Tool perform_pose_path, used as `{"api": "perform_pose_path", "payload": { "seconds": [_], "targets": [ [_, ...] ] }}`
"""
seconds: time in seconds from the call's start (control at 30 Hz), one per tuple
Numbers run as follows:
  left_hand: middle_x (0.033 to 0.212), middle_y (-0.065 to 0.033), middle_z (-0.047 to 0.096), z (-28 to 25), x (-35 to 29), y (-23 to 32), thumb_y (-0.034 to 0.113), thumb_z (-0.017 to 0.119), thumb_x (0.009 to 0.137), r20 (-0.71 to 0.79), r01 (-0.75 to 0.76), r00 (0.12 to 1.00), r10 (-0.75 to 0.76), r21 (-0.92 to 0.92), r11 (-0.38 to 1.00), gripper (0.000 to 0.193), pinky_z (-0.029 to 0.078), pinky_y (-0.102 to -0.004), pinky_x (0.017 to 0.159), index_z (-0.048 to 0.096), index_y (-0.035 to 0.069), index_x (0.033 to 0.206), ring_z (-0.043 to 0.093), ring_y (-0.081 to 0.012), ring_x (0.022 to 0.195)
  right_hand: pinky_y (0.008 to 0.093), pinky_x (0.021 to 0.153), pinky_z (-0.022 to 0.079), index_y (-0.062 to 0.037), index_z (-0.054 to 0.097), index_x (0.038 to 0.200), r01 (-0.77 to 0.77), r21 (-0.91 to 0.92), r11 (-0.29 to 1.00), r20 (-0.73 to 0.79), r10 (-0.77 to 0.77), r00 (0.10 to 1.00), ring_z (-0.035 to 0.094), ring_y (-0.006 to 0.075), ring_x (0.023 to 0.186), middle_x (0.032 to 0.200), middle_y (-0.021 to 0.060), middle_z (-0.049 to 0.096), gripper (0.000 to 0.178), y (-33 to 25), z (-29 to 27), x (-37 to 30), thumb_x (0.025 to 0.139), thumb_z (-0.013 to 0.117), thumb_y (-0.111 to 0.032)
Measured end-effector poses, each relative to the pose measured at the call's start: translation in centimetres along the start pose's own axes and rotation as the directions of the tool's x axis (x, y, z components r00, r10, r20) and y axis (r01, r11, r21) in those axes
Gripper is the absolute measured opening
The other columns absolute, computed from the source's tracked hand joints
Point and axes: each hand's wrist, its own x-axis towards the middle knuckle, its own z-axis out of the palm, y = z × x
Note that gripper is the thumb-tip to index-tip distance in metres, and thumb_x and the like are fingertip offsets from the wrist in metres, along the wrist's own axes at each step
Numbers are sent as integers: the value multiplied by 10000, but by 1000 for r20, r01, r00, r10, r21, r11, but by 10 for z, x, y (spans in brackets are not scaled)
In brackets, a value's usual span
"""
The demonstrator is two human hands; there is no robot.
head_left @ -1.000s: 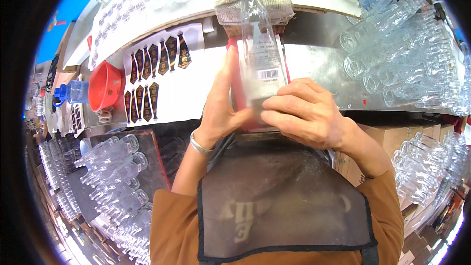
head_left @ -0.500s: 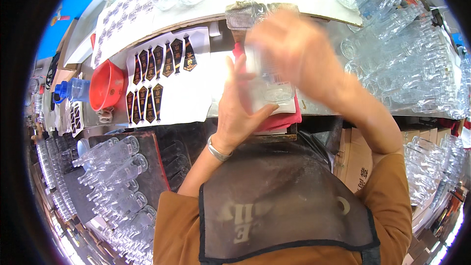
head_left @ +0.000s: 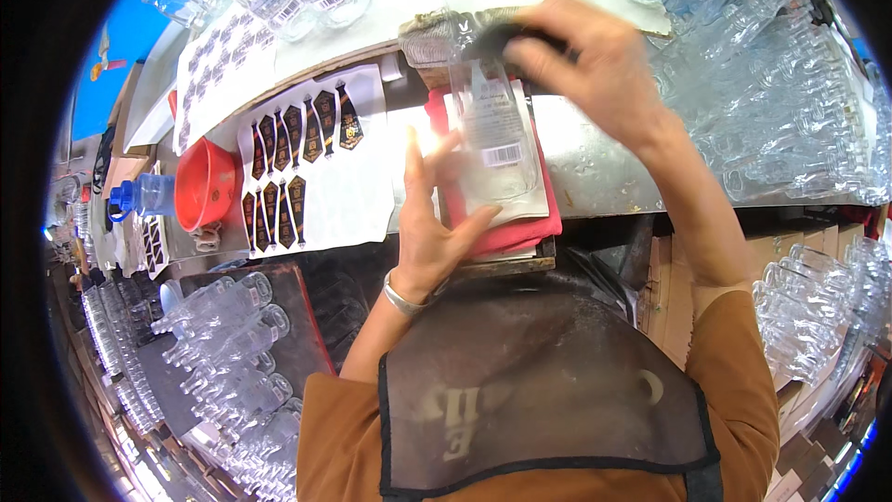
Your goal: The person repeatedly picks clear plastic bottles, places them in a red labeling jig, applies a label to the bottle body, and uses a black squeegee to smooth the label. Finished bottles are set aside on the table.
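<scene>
Clear glass bottle (head_left: 494, 125) lying over red cloth (head_left: 511, 238)

The left hand (head_left: 429, 223), fingers spread, is beside the bottle's base; the right hand (head_left: 599, 65) pinches a blurred dark piece (head_left: 492, 40) over its neck. Folded grey cloth (head_left: 423, 43) lies beneath the neck.

right hand (head_left: 599, 70) is up by the neck of the bottle (head_left: 502, 184) now, it was down near the base a second ago. blurry dark thing (head_left: 492, 40) shows in its grip, and the label (head_left: 503, 155) it mostly hid is back in view.
</scene>
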Motion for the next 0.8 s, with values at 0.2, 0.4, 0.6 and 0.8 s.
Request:
{"api": "perform_pose_path", "payload": {
  "seconds": [0.2, 0.4, 0.6, 0.8],
  "targets": [
    [1428, -203, 530, -8, -1, -9, 30, 813, 765, 79, 5, 997, 1, -65, 998, 1097, 468, -392, 1030, 83, 0, 1585, 599, -287, 1198, 380, 737, 542, -69, 657, 922, 100, 264, 959, 290, -178, 940, 644, 282, 794, 925, 102, 659, 147, -37, 4, -58, 796, 722, -105],
    [1505, -243, 431, -9, 1, -5, -11, 748, 825, 146, 75, 988, -55, -138, 988, 1059, 374, -418, 1124, 31, 40, 1603, 486, -296, 1348, 319, 819, 531, -22, 654, 996, 10, 344, 939, -71, 15, 997, 660, 223, 959, 1068, 109, 700, 250, 29, 14, -66, 766, 728, 42],
    [1460, -216, 488, -5, -1, -5, 38, 797, 795, 90, 53, 995, -48, -59, 997, 1051, 421, -407, 1082, 113, 21, 1593, 536, -281, 1289, 350, 728, 561, -23, 704, 1086, -63, 173, 983, 217, 25, 976, 698, 271, 810, 939, 164, 714, 263, -17, -3, -81, 833, 737, -88],
    [1418, -180, 541, 1, -1, 5, 60, 820, 761, 40, 49, 998, -49, 12, 999, 949, 467, -386, 1041, 289, 3, 1545, 573, -287, 1249, 349, 826, 548, -3, 678, 1134, 41, 6, 999, 204, -42, 978, 705, 294, 886, 996, 152, 727, 275, -19, -12, -1, 898, 688, -144]
  ]
}}
